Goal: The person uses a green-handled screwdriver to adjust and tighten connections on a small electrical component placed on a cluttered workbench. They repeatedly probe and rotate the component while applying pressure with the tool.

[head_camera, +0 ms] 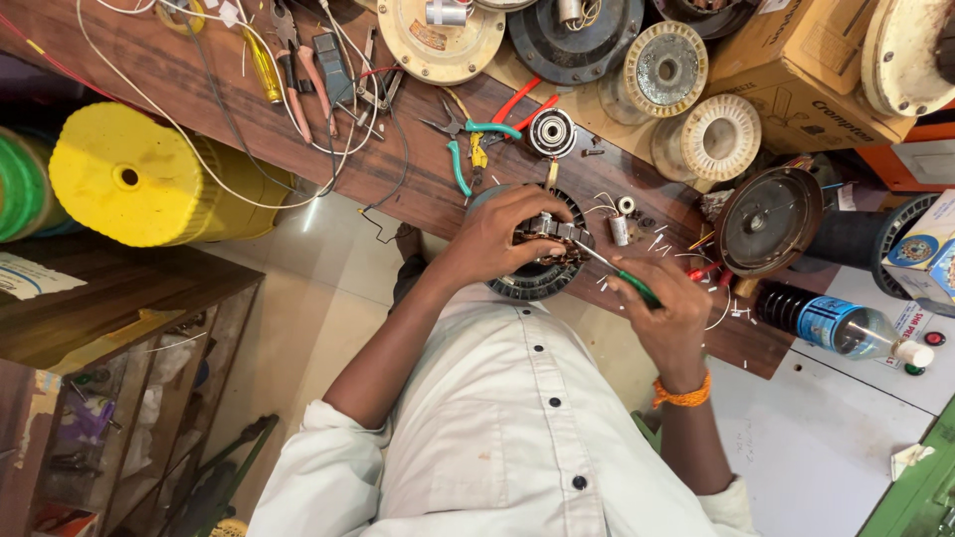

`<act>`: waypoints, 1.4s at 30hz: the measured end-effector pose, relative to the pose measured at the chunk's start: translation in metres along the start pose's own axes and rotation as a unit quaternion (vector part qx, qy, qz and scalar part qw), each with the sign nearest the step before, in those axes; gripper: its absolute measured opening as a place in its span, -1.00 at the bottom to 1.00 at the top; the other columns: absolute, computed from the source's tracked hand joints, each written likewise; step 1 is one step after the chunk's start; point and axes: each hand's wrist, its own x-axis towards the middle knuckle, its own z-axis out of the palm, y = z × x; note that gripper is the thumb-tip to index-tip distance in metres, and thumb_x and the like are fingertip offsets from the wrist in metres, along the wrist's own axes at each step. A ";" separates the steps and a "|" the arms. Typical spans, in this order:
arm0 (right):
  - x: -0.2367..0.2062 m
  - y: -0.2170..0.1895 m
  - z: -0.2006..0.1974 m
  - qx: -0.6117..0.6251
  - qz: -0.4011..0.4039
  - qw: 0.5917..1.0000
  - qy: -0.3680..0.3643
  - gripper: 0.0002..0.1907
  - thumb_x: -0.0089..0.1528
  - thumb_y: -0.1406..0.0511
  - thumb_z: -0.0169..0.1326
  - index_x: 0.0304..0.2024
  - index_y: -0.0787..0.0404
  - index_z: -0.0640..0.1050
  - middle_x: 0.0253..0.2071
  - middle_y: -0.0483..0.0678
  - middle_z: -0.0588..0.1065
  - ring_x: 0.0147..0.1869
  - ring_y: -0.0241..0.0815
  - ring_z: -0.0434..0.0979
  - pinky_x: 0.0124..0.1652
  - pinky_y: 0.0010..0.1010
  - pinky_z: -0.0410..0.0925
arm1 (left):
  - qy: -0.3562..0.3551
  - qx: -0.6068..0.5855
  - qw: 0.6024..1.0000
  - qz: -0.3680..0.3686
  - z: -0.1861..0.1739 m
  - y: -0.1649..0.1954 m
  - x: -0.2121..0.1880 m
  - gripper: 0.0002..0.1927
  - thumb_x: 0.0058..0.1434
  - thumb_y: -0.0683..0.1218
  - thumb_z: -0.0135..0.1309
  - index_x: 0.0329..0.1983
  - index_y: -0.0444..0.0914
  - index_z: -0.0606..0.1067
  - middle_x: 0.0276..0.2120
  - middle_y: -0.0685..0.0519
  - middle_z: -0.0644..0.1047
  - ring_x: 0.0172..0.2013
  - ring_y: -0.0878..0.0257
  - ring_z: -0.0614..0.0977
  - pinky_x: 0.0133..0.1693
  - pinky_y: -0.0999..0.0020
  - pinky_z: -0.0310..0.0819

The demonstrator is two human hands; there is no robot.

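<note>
1. A round dark motor core (537, 276) with ribbed rim lies flat at the near edge of the wooden bench, partly covered by a hand.
2. A thin green-handled screwdriver (619, 274) slants down, metal tip touching the core's top.

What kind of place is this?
Probably a repair workshop for fan motors. The left hand steadies a round motor core, the right hand pokes it with a screwdriver, and pliers lie on the wooden bench.

left hand (494, 237) curled downward, right hand (665, 310) in closed grip
</note>
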 end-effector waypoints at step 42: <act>-0.027 -0.021 0.042 0.026 -0.004 0.994 0.104 -0.69 0.27 0.39 0.26 0.08 0.18 0.64 -0.17 0.00 0.56 -0.35 -0.21 0.51 -0.37 -0.37 0.37 | 0.021 0.024 0.999 0.022 0.004 -0.015 -0.006 -0.61 0.22 0.00 0.28 0.03 -0.27 0.54 -0.04 -0.02 0.57 0.00 0.07 0.60 0.05 0.19 0.48</act>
